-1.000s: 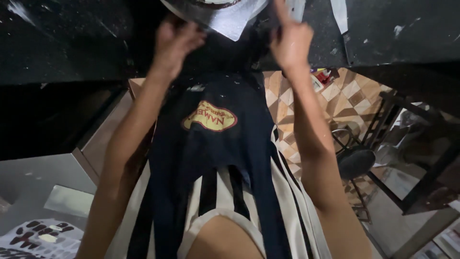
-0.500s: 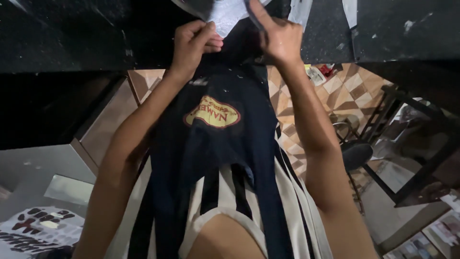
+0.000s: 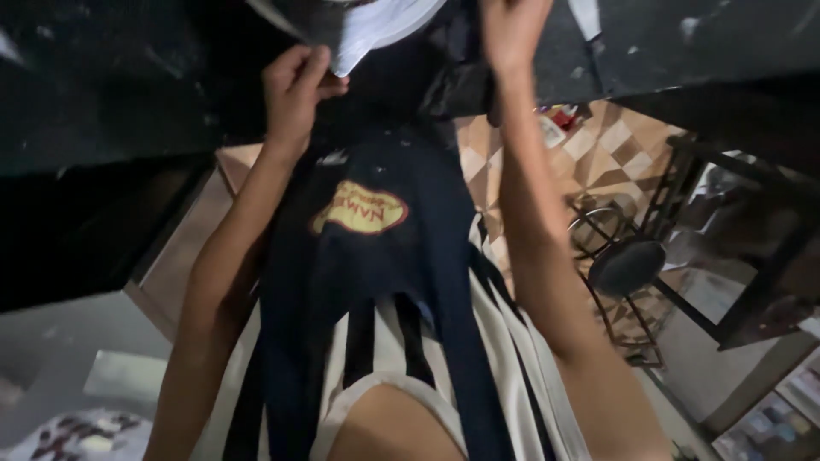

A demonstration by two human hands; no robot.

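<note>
I look down my own front: a dark blue apron (image 3: 376,282) with a yellow oval badge over a black-and-white striped shirt. Both arms reach up to the edge of a black counter (image 3: 111,94). My left hand (image 3: 295,85) is curled, its thumb and fingers pinching the lower corner of a white sheet (image 3: 384,21) that lies under a dark round thing at the top edge. My right hand (image 3: 511,32) is raised higher beside the sheet. Its fingertips are cut off by the frame. Crumpled black material (image 3: 461,85) hangs just under it.
To the right, a black round stool (image 3: 626,266) with a metal ring frame stands on a brown-and-cream chequered floor (image 3: 615,141). A dark metal frame (image 3: 752,282) stands beyond it. Grey floor and a printed sheet (image 3: 77,435) lie at lower left.
Both hands have shifted along the counter edge. The left one closed on the white sheet's corner. The right one rose toward the top edge. The view has tilted slightly.
</note>
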